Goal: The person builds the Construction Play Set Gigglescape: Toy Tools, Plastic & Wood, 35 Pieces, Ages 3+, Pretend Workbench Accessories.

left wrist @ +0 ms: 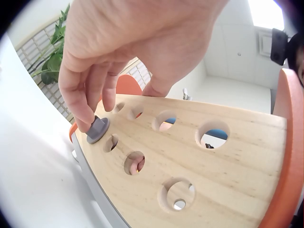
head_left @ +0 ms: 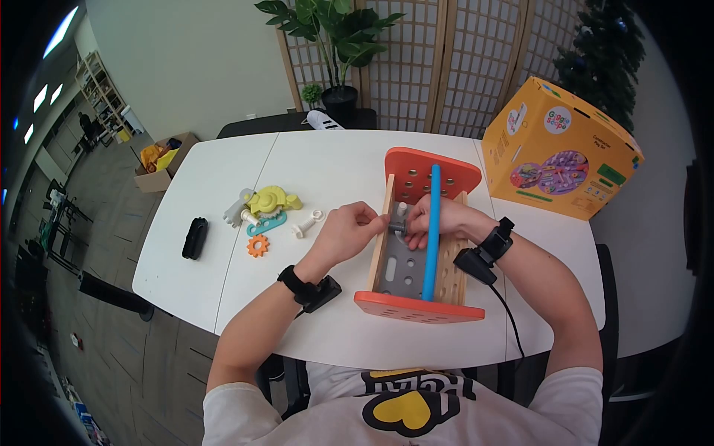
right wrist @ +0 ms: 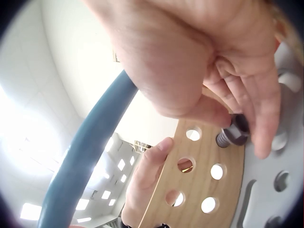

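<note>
Both hands work at one wooden side panel [left wrist: 228,156] of a toy workbench with orange end boards [head_left: 420,308], a grey perforated board [head_left: 401,273] and a blue rod [head_left: 431,245]. On the panel's outer face, my left hand [head_left: 349,232] holds the head of a grey toy bolt [left wrist: 98,129] at its fingertips. Its thumb lies over the panel's top edge. Reaching under the blue rod, my right hand [head_left: 444,217] pinches a dark grey hex nut [right wrist: 239,127] between thumb and fingers on the inner face. Threaded shank shows between nut and panel.
Left on the white table [head_left: 297,156] lie a yellow toy tool [head_left: 271,199], a teal strip [head_left: 268,225], an orange gear [head_left: 257,246], a cream bolt [head_left: 308,223] and a black case [head_left: 195,238]. A large yellow box [head_left: 561,149] stands at the back right.
</note>
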A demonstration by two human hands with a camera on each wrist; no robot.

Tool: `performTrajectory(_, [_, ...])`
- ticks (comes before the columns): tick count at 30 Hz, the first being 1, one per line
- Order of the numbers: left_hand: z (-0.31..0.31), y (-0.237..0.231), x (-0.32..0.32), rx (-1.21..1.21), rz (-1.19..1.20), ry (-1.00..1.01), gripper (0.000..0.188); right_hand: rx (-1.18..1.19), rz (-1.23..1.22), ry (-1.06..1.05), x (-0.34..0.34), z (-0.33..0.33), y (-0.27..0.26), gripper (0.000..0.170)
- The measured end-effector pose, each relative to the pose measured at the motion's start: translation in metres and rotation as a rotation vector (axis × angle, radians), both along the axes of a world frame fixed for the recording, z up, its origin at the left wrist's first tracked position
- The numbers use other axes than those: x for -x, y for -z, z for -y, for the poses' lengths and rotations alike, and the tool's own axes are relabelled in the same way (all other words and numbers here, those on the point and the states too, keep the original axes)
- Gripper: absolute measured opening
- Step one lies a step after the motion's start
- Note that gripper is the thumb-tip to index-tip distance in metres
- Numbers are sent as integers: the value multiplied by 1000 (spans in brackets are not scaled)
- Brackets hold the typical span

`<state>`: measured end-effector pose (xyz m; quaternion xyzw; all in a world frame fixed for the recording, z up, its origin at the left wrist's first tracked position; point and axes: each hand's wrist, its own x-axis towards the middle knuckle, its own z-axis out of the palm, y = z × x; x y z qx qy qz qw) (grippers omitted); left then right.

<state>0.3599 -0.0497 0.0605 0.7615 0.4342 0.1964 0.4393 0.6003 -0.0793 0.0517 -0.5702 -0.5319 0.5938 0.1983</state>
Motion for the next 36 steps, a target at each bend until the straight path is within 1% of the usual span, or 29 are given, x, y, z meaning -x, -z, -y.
performTrajectory(2, [-1,3,0,2,6,-4,37,-26,55,-64,1,1,-5,22])
performTrajectory(5, [-3,8,1,1,26,9,38,-37,-32,44,3,4,-3,21])
performTrajectory(8, [-3,6,0,4,13,6,38,-13,-31,105,7,7,-10,24])
performTrajectory(14, [-3,9,0,-22,33,3,38,-16,11,68,5,5,-11,23])
performTrajectory(17, [0,3,0,-27,14,-6,38,-32,-2,87,4,6,-10,23])
performTrajectory(20, [-1,9,0,-59,19,-12,38,-52,19,103,2,3,-5,23])
performTrajectory(26, [0,12,-2,-32,36,-27,40,-113,34,142,2,4,-3,24])
performTrajectory(29, [-1,18,-2,-88,78,-38,46,-132,66,98,0,3,-4,27])
performTrajectory(36, [1,16,-5,-81,74,-56,42,-159,106,73,0,3,-5,29])
